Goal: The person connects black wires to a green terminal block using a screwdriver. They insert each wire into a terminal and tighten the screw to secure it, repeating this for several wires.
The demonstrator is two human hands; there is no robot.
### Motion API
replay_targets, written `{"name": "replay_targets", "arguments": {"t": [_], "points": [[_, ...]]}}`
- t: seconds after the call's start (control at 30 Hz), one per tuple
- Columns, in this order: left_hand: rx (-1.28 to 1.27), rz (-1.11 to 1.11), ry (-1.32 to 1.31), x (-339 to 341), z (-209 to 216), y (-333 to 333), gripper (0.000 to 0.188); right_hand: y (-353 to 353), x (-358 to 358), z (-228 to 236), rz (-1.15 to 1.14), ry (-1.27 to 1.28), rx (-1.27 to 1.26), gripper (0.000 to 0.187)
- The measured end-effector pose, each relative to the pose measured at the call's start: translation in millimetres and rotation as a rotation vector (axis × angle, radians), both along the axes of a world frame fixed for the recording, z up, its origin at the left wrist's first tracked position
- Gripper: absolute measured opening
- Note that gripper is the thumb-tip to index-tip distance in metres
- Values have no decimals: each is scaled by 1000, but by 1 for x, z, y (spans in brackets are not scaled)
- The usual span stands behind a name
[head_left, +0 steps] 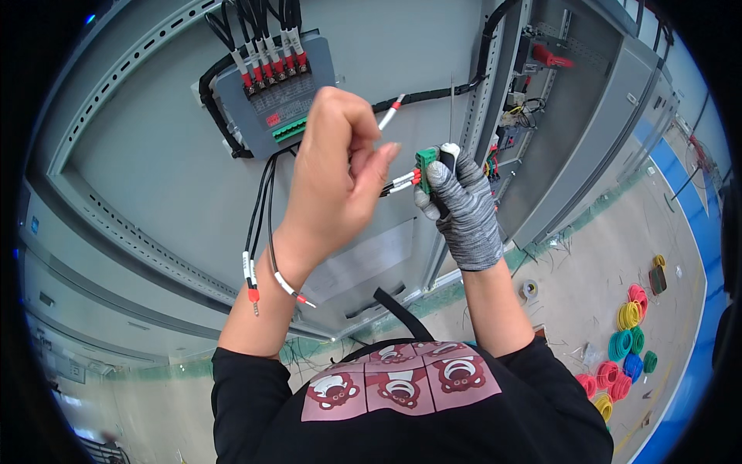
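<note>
Here, right fingers [450, 185] hold one green connector [423, 164]; apparently two wires [402, 182] attached.

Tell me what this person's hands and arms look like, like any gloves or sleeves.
The left hand is bare. The right hand wears a streaked grey knit glove with paler fingertips, ending at the wrist. Both forearms are uncovered below plain black sleeves that end around the elbows.

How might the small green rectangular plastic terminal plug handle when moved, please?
The green plug is probably light, given its small body. It looks stiff, its blocky shape unbent in the grey-gloved right hand. Moving it may tug the black, white-sleeved wires entering it.
</note>
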State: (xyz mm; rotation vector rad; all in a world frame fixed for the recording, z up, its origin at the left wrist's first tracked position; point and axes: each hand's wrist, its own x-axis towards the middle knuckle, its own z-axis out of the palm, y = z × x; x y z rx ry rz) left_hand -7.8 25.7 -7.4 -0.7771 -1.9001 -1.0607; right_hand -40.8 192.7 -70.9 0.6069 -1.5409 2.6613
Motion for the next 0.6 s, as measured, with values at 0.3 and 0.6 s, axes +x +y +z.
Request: {"name": "replay_targets", "arguments": {"t": [0.3, 0.6], "points": [[-82, 140, -172, 23, 16, 8, 33, 1, 5, 2, -25, -6, -21, 15], [-230, 286, -8, 26, 14, 5, 10, 4, 9, 3, -33, 27, 10, 20]]}}
